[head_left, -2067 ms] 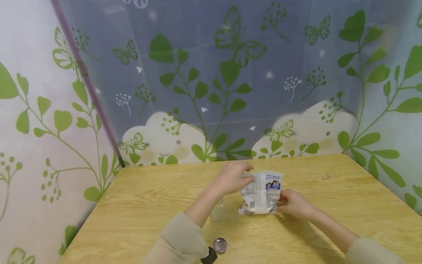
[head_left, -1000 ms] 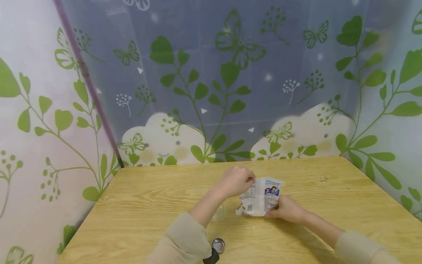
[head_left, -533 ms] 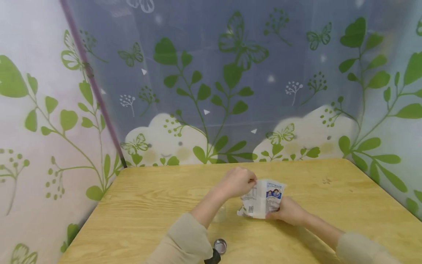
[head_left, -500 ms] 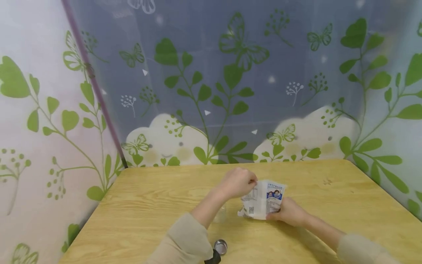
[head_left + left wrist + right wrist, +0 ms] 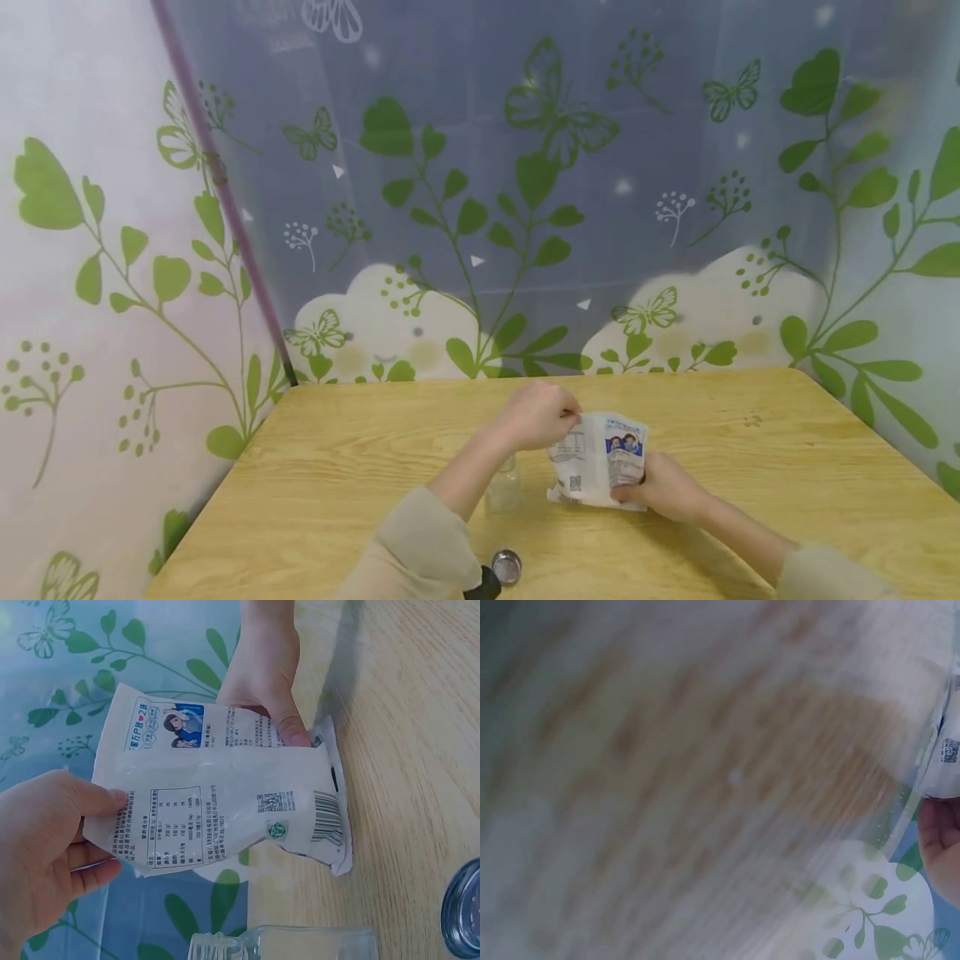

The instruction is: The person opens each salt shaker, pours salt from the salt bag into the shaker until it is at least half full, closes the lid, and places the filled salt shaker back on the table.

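Note:
A white plastic packet (image 5: 596, 458), printed with a nutrition table, a QR code and a blue picture, stands upright with its back seam facing me. My left hand (image 5: 536, 414) pinches its upper left corner between thumb and fingers. At the lower right edge my right hand (image 5: 667, 487) grips the packet, thumb across the printed front and the other fingers hidden behind it. In the left wrist view both the left hand (image 5: 45, 847) and the right hand (image 5: 262, 682) show on the packet (image 5: 232, 787). A clear glass bottle (image 5: 504, 492) stands left of it, partly behind the left forearm.
A round metal lid (image 5: 507, 567) lies on the wooden table (image 5: 360, 467) near the front. Beside it a black object (image 5: 483, 583) shows at the left sleeve. A patterned curtain (image 5: 540, 250) hangs behind the table. Blur fills most of the right wrist view.
My left hand has gone from spread fingers by the packet's top to pinching its corner. My right hand has moved further onto the lower right side. The view has shifted slightly.

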Tool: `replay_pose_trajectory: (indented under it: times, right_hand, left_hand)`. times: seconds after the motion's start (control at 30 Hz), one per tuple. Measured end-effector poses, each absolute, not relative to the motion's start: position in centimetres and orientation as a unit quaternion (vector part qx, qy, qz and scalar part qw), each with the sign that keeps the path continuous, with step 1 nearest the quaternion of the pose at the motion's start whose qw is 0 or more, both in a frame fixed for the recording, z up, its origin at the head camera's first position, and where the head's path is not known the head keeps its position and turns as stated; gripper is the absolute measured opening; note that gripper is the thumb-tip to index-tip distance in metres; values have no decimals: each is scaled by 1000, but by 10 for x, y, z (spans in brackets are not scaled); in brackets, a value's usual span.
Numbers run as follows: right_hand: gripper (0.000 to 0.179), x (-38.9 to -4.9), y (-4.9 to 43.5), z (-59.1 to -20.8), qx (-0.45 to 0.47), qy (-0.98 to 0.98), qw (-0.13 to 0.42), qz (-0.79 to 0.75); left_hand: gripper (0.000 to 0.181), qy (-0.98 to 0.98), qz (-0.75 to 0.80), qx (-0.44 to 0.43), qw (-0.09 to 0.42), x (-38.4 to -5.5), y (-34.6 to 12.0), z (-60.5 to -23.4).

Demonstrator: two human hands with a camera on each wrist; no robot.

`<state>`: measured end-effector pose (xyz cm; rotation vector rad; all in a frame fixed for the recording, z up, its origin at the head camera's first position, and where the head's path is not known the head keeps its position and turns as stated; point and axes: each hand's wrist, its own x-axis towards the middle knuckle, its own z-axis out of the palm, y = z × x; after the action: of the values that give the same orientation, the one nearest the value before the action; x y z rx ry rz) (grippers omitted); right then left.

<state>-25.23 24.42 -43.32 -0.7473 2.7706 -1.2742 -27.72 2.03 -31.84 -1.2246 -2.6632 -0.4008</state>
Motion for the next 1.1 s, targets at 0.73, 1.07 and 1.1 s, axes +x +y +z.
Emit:
replay_pose_trajectory:
  times: [0.73,1.07,1.1]
  right_hand:
    - [42,-254,261,-399,-249,838,48,-483]
    - [32,-247,252,-382,-253,855,30,-451]
    - [31,-247,252,-381,-255,857,29,-447]
  left_hand:
    - [16,-882,-304,-357,42,-283,-11,-311]
    - [15,-877,-348,-330,31,-283,-30,-317]
    - [15,-877,-350,-329,30,-283,-32,-318]
